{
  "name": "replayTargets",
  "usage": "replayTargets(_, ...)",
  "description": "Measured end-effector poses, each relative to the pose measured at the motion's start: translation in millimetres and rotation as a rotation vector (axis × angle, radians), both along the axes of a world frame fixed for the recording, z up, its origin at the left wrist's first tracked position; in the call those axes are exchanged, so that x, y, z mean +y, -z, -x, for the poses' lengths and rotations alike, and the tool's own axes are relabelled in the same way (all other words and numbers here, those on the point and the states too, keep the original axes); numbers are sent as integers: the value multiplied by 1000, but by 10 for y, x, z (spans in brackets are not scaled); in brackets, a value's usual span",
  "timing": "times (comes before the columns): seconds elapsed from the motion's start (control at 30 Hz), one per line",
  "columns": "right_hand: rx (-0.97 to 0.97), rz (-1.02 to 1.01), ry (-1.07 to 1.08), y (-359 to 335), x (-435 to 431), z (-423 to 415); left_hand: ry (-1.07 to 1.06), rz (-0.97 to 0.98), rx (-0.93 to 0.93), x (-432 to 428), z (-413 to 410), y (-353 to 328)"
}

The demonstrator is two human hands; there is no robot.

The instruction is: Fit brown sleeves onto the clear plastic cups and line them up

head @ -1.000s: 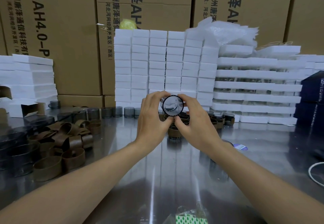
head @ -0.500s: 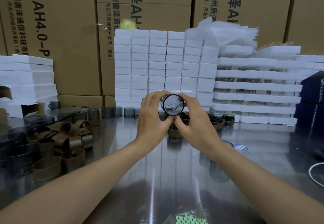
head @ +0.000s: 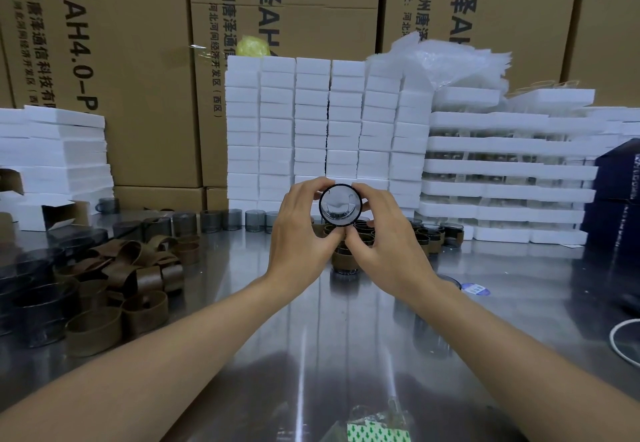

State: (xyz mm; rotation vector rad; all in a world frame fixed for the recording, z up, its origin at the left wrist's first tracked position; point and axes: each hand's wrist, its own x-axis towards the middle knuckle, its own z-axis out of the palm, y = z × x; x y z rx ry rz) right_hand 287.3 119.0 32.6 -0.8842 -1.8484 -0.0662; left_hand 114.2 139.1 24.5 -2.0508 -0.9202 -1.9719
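A clear plastic cup (head: 340, 204) is held up above the steel table, its round base facing me. My left hand (head: 300, 233) grips its left side and my right hand (head: 384, 240) its right side, thumbs meeting under it. Whether a sleeve is on this cup is hidden by my fingers. Behind and below my hands stands a group of sleeved cups (head: 346, 257), more of them at the right (head: 436, 235). A loose heap of brown sleeves (head: 124, 279) lies at the left. Bare smoky cups (head: 221, 220) stand in a row at the back.
Stacked dark cups (head: 31, 303) sit at the far left edge. White foam trays (head: 325, 130) and cardboard boxes (head: 131, 60) wall the back. A dark blue box (head: 616, 192) and a white cable (head: 623, 341) are at the right; a green-printed packet (head: 377, 431) lies near me.
The cup has shifted very slightly in my fingers; both hands stay in the same place, gripping it.
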Motion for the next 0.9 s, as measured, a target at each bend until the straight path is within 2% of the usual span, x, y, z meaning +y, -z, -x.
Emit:
replayTargets(0.4, -3, 17, 0, 1, -14, 4, 7, 9, 3, -18, 0, 4)
replayTargets(0.67, 10, 30, 12, 17, -12, 11, 75, 88, -48, -32, -13, 2)
replayTargets(0.8, 62, 77, -9, 15, -17, -4, 286, 308, -237, -116, -49, -93)
replayTargets(0.9, 38, 54, -32, 19, -32, -20, 435, 668, -460, -133, -37, -195)
